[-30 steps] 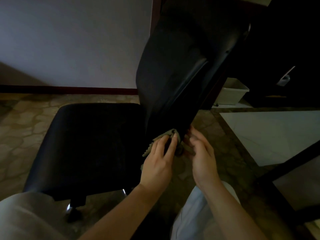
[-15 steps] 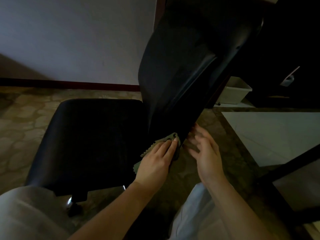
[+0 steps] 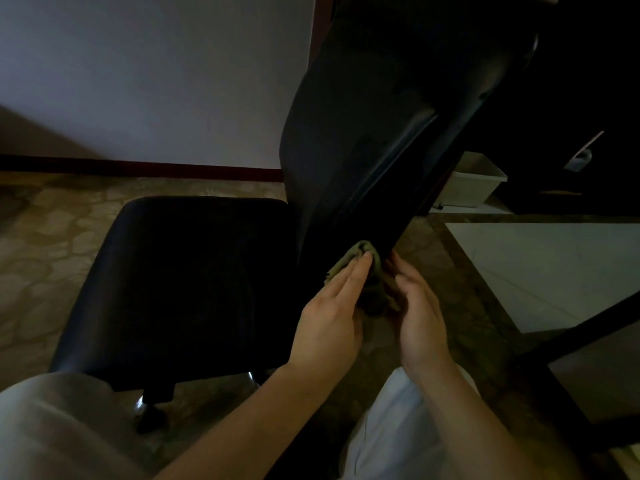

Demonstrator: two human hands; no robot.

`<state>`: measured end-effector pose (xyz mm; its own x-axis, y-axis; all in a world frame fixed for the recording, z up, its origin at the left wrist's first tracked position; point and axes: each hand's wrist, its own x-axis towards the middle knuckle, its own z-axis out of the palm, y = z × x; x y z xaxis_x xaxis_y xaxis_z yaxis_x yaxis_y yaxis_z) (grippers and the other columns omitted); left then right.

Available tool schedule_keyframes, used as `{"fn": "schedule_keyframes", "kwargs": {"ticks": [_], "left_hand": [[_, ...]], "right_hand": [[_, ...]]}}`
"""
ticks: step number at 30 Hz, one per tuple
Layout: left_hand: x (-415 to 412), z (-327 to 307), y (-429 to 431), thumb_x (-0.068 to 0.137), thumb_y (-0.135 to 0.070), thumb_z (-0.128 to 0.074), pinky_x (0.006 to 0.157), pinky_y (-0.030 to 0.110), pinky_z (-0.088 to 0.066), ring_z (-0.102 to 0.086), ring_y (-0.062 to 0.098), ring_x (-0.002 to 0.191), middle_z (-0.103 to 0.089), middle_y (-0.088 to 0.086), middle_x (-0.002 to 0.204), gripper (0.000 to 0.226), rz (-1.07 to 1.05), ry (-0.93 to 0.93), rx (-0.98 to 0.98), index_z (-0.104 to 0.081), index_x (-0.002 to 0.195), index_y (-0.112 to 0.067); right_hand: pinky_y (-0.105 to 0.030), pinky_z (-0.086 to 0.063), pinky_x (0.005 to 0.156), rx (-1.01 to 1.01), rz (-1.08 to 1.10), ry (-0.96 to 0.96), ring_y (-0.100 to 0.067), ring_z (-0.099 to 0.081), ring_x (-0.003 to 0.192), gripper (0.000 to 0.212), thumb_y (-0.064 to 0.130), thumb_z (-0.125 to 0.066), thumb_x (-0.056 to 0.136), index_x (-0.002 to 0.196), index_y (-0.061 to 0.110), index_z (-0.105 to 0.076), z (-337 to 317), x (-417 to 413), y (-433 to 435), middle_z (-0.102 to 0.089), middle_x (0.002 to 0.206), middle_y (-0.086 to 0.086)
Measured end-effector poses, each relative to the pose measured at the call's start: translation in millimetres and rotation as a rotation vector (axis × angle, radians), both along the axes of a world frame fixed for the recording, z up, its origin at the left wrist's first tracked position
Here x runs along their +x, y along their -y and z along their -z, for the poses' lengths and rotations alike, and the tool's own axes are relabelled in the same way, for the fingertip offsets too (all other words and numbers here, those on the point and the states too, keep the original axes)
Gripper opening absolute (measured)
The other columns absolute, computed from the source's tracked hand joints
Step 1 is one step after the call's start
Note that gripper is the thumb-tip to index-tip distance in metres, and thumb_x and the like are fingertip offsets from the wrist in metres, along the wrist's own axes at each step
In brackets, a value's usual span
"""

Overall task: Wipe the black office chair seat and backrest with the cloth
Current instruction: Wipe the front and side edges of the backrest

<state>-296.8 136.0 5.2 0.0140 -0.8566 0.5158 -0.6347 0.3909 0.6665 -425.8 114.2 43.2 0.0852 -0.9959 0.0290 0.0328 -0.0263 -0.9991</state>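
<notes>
The black office chair stands in front of me, its seat (image 3: pixel 180 278) at the left and its tall backrest (image 3: pixel 374 109) rising to the upper right. A small olive-green cloth (image 3: pixel 360 252) lies bunched against the backrest's lower end. My left hand (image 3: pixel 329 320) presses the cloth onto the backrest with straight fingers. My right hand (image 3: pixel 422 320) is just right of it, fingers straight, touching the cloth's hanging part at the backrest's lower edge. Part of the cloth is hidden between the hands.
A white plastic bin (image 3: pixel 474 183) sits on the floor behind the backrest. A dark table leg (image 3: pixel 571 327) slants across the right. A white floor panel (image 3: pixel 554 271) lies at the right. The chair's base and castor (image 3: pixel 149 407) show under the seat. A pale wall (image 3: pixel 156 81) stands behind.
Both hands stay at the backrest's lower end. The left hand has slid the cloth slightly up and right, bunching it, and the right hand has closed in against the cloth.
</notes>
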Motion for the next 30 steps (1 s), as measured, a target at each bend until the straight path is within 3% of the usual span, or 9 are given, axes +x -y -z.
{"fn": "schedule_keyframes", "kwargs": {"ticks": [9, 14, 20, 25, 30], "left_hand": [[-11.7, -2.4, 2.6, 0.097, -0.031, -0.062, 0.105, 0.035, -0.052, -0.052, 0.003, 0.133, -0.060, -0.006, 0.141, 0.052, -0.038, -0.290, -0.016, -0.048, 0.147, -0.027], [-18.2, -4.3, 7.3, 0.094, -0.021, -0.069, 0.100, 0.033, -0.055, -0.059, 0.000, 0.124, -0.065, -0.009, 0.132, 0.047, -0.086, -0.409, 0.030, -0.057, 0.139, -0.025], [-14.4, -0.1, 6.8, 0.094, -0.015, -0.068, 0.097, 0.029, -0.056, -0.061, 0.002, 0.119, -0.066, -0.007, 0.130, 0.049, -0.104, -0.356, 0.129, -0.056, 0.140, -0.026], [-2.2, 9.1, -3.6, 0.095, -0.015, -0.066, 0.099, 0.028, -0.055, -0.059, -0.005, 0.119, -0.064, -0.015, 0.131, 0.047, -0.088, -0.530, 0.297, -0.057, 0.138, -0.032], [-2.4, -5.9, -14.0, 0.095, -0.010, -0.066, 0.097, 0.019, -0.053, -0.059, -0.008, 0.118, -0.065, -0.020, 0.126, 0.051, -0.079, -0.667, 0.215, -0.053, 0.133, -0.041]], "right_hand": [[-0.045, -0.040, 0.116, -0.007, 0.002, 0.018, -0.005, -0.055, 0.130, 0.042, 0.021, -0.035, 0.107, 0.134, 0.041, -0.060, 9.0, 0.4, 0.3, -0.064, 0.135, 0.014], [-0.044, -0.040, 0.116, -0.025, 0.014, 0.027, -0.004, -0.057, 0.128, 0.042, 0.021, -0.032, 0.108, 0.131, 0.041, -0.061, 9.9, 0.8, 1.4, -0.066, 0.132, 0.015], [-0.047, -0.038, 0.116, -0.006, 0.020, 0.008, -0.008, -0.055, 0.131, 0.043, 0.038, -0.038, 0.096, 0.133, 0.041, -0.060, 11.6, 0.1, 4.2, -0.064, 0.136, 0.011], [-0.048, -0.038, 0.116, 0.004, 0.007, -0.017, -0.006, -0.058, 0.127, 0.039, 0.028, -0.032, 0.108, 0.132, 0.042, -0.060, 10.8, -3.8, 6.0, -0.066, 0.132, 0.015], [-0.050, -0.038, 0.115, -0.025, -0.023, -0.030, -0.011, -0.056, 0.132, 0.042, 0.039, -0.034, 0.101, 0.136, 0.041, -0.059, 10.3, -3.2, 5.3, -0.063, 0.137, 0.009]]}}
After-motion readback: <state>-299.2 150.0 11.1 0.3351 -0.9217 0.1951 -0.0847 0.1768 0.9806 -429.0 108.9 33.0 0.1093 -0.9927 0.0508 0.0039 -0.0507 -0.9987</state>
